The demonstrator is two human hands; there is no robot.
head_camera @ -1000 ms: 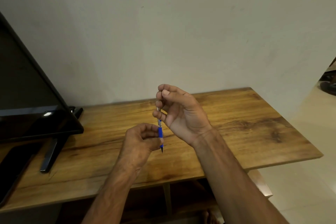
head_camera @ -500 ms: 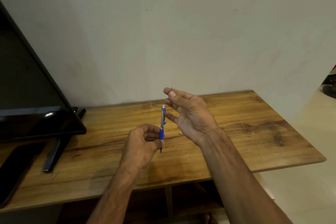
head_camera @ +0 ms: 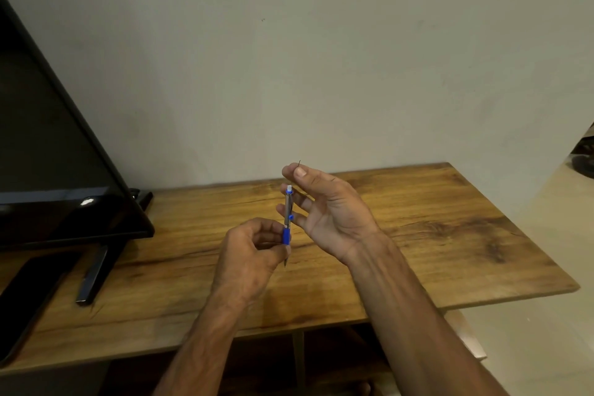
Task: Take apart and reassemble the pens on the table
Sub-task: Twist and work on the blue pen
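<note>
A slim pen (head_camera: pixel 288 212) with a grey barrel, blue grip and white top stands upright above the wooden table (head_camera: pixel 434 235). My left hand (head_camera: pixel 254 254) grips it by the blue lower part, tip pointing down. My right hand (head_camera: pixel 324 206) is just right of the pen's top, palm facing me. Its thumb and forefinger pinch a very thin dark sliver (head_camera: pixel 299 163) that pokes up above the fingertips; its other fingers are spread behind the barrel.
A black monitor (head_camera: pixel 48 145) on a stand (head_camera: pixel 96 270) fills the left side. A dark flat device (head_camera: pixel 29 296) lies at the table's front left corner. The wall is right behind the table; the floor drops off to the right.
My right hand came off the pen's top and moved up and right, pinching the thin sliver. The pen's white top is now uncovered. The left hand stayed put.
</note>
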